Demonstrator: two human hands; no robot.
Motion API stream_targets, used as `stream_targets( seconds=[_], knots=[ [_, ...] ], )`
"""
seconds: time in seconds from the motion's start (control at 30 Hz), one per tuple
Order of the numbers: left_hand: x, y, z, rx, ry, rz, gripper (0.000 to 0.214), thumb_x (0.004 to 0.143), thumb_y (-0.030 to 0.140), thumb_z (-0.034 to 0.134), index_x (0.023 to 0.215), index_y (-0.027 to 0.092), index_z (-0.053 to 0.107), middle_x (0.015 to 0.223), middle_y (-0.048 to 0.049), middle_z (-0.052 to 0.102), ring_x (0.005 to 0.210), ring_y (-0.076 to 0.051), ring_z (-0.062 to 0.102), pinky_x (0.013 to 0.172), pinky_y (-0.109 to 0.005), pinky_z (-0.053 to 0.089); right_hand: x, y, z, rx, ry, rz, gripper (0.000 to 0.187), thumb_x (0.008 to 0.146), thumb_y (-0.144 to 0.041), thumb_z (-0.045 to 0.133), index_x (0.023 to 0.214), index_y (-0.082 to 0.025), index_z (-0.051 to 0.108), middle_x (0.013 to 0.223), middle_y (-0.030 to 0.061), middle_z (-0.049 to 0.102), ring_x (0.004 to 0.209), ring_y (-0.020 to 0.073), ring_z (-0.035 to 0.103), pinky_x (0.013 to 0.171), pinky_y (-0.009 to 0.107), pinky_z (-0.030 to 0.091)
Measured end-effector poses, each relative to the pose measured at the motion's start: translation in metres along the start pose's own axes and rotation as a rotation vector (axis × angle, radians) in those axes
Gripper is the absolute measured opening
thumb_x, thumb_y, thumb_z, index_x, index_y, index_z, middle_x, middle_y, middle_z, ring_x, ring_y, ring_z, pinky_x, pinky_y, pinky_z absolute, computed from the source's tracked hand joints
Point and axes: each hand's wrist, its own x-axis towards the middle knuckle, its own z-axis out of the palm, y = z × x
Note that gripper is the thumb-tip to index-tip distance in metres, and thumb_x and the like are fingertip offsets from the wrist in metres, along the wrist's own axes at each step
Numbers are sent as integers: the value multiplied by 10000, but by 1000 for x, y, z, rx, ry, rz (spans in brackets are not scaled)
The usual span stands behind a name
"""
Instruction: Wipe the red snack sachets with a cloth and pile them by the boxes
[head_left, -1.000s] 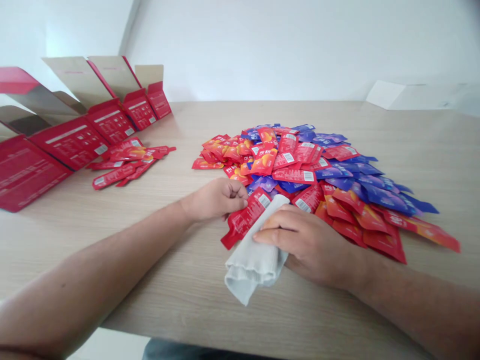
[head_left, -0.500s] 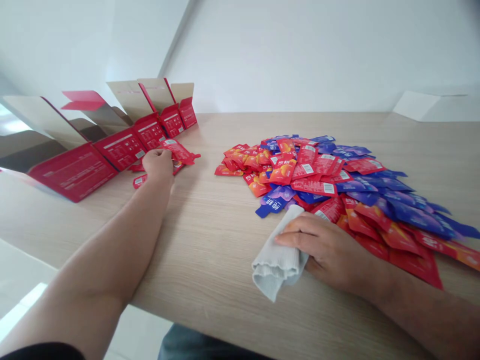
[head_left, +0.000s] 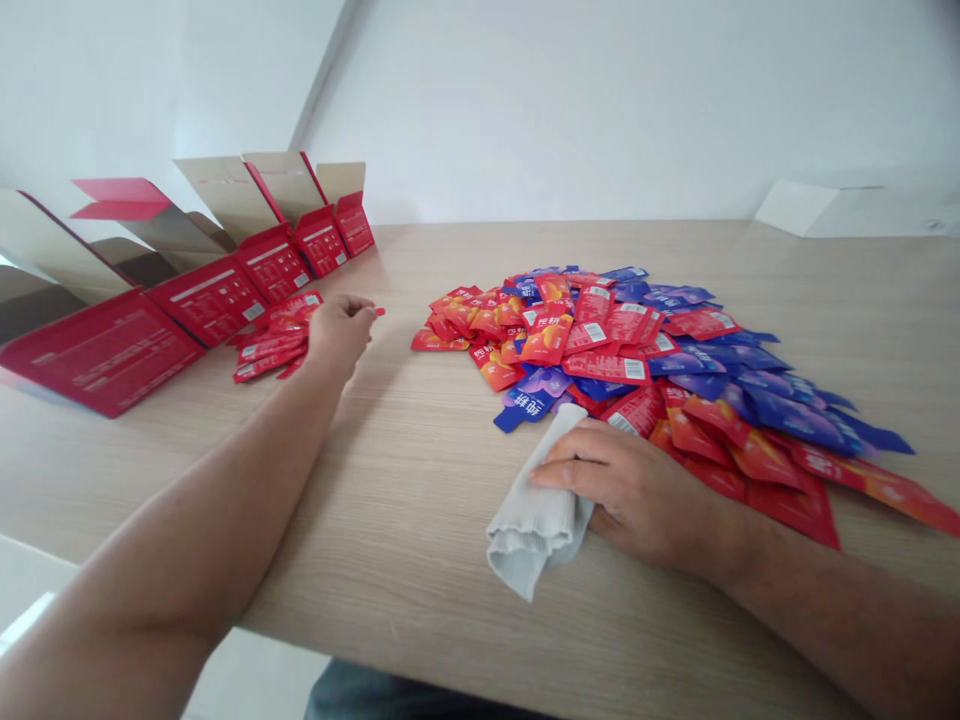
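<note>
My left hand (head_left: pixel 339 332) is closed, its fingertips pinched together at the right of a small pile of red sachets (head_left: pixel 271 345). A red tip (head_left: pixel 380 311) of a sachet pokes out past those fingers; the rest of it is hidden by the hand. My right hand (head_left: pixel 637 490) grips a folded white ribbed knit cloth (head_left: pixel 534 520), thumb underneath and fingers over the top. Just beyond the right hand lies a large heap of red sachets (head_left: pixel 547 340) and blue sachets (head_left: pixel 787 405), some overlapping each other.
Several red cardboard boxes (head_left: pixel 105 350) stand in a row along the left, their flaps raised. At the back right is a white box-like object (head_left: pixel 817 208) against the wall. The wooden table's front edge (head_left: pixel 300 640) runs close to my lap.
My left hand has shifted right relative to the boxes, and more of the small sachet pile shows beside it. The view has turned slightly right. My right hand keeps its hold on the cloth.
</note>
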Motion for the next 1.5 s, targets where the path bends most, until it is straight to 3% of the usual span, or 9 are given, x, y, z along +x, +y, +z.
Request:
stream_targets(
  seconds=[0.17, 0.43, 0.6, 0.77, 0.83, 0.93, 1.0, 1.1, 1.5],
  knots=[
    [-17, 5, 34, 359, -123, 434, 172, 831, 289, 638, 949, 199, 723, 899, -31, 746, 809, -176, 657, 718, -259, 461, -1, 4, 1, 3, -15, 9, 313, 936, -87, 600, 1222, -170, 697, 1116, 98, 689, 1001, 241, 614, 861, 378, 511],
    [-23, 5, 45, 622, -254, 579, 214, 857, 363, 602, 944, 223, 738, 994, -65, 766, 926, -233, 694, 831, -318, 497, -2, 9, 3, 12, -19, 2, 323, 919, -70, 605, 1214, -160, 699, 1120, 108, 684, 1018, 255, 609, 883, 396, 506],
    [-50, 27, 59, 459, -407, 462, 249, 869, 395, 625, 1043, 242, 715, 924, -14, 767, 824, -193, 698, 730, -290, 489, -2, 11, 3, 27, -31, 5, 290, 936, -95, 611, 1204, -155, 704, 1118, 104, 686, 1023, 251, 612, 888, 395, 502],
    [-73, 40, 72, 255, -586, 413, 354, 822, 327, 711, 1163, 232, 723, 1145, -39, 752, 988, -200, 682, 799, -279, 514, -3, 14, 4, 10, -42, -6, 267, 954, -132, 627, 1209, -156, 702, 1121, 99, 687, 1038, 247, 610, 914, 399, 496],
    [-79, 43, 75, 98, -652, 282, 391, 819, 318, 734, 1202, 239, 717, 1082, -41, 748, 845, -162, 673, 640, -239, 493, -4, 15, 4, 5, -55, -1, 281, 948, -129, 636, 1218, -166, 701, 1127, 95, 685, 1046, 246, 608, 924, 400, 496],
    [-84, 48, 80, -262, -744, -65, 393, 829, 283, 748, 1215, 225, 701, 898, -31, 716, 562, -92, 556, 409, -194, 326, -5, 16, 5, -2, -65, -6, 292, 934, -116, 643, 1214, -168, 706, 1121, 96, 686, 1036, 245, 611, 914, 399, 504],
    [-85, 51, 82, -484, -755, -238, 353, 811, 228, 773, 1159, 205, 711, 927, -41, 716, 519, -64, 519, 376, -176, 292, -5, 17, 5, -9, -60, -18, 286, 934, -117, 642, 1208, -164, 709, 1114, 99, 688, 1027, 244, 614, 908, 400, 510],
    [-85, 54, 84, -632, -738, -353, 348, 785, 144, 787, 1124, 184, 720, 1003, -50, 725, 516, -42, 523, 367, -158, 321, -5, 18, 6, -24, -58, -21, 269, 944, -133, 642, 1200, -169, 715, 1117, 99, 692, 1033, 245, 618, 917, 404, 514],
    [-92, 63, 91, -777, -624, -417, 317, 805, 88, 708, 1111, 167, 672, 995, -51, 729, 723, -151, 746, 436, -186, 529, -6, 21, 7, -47, -54, -57, 296, 926, -113, 660, 1213, -167, 712, 1139, 100, 702, 1052, 245, 623, 940, 406, 513]
  ],
)
